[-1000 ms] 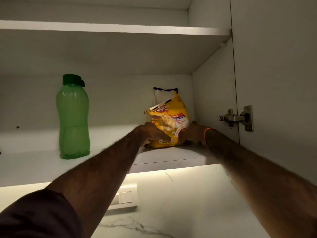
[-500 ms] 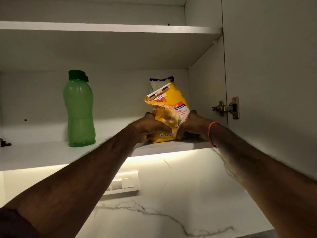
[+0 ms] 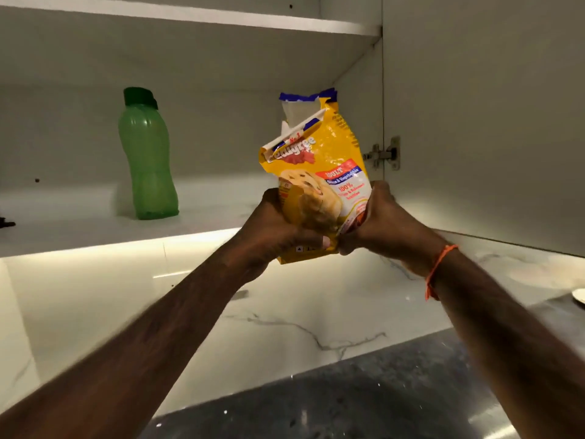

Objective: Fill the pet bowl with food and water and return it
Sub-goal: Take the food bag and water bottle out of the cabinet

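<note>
A yellow bag of dog food, torn open at the top with a blue edge, is held upright in front of the open wall cabinet, clear of the shelf. My left hand grips its lower left side and my right hand grips its lower right side. An orange string is tied on my right wrist. A green water bottle with a dark green cap stands on the lower cabinet shelf, to the left of the bag. No pet bowl can be made out.
The cabinet door stands open on the right, with a metal hinge. Below are a lit white marble backsplash and a dark speckled counter. A white plate edge shows at far right.
Both hands have lifted the bag off the shelf and drawn it out toward me and lower. The view has tilted down, and the counter has come into sight.
</note>
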